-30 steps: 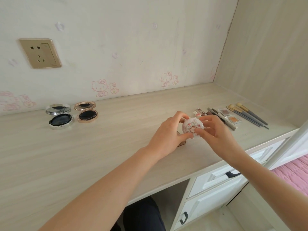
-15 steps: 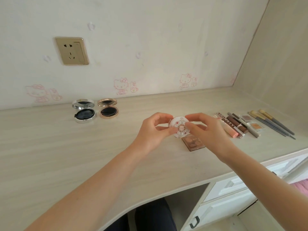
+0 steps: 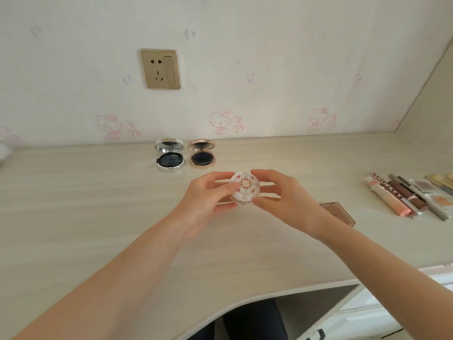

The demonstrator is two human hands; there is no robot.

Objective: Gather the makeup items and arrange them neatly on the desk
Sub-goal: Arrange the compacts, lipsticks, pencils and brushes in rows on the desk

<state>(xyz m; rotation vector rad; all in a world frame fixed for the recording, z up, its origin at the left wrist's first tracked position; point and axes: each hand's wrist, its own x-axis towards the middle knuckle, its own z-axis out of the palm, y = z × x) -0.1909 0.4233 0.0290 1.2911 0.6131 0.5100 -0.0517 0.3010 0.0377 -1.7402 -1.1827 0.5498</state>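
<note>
A round white compact with a pink flower pattern is held above the desk between both hands. My left hand grips its left side with thumb and fingers. My right hand pinches its right side. Behind it, near the wall, a silver compact and a rose-gold compact lie open side by side. At the right lie lip tubes, small eyeshadow pans and brushes in a row. A brown square palette lies partly behind my right wrist.
A gold wall socket sits on the wall above the compacts. White drawers stand under the desk's right end, with a knee gap and my dark trousers below the curved front edge.
Both hands have carried the flowered compact leftward, away from the row of tubes and brushes and toward the two open compacts. The view has swung left with them.
</note>
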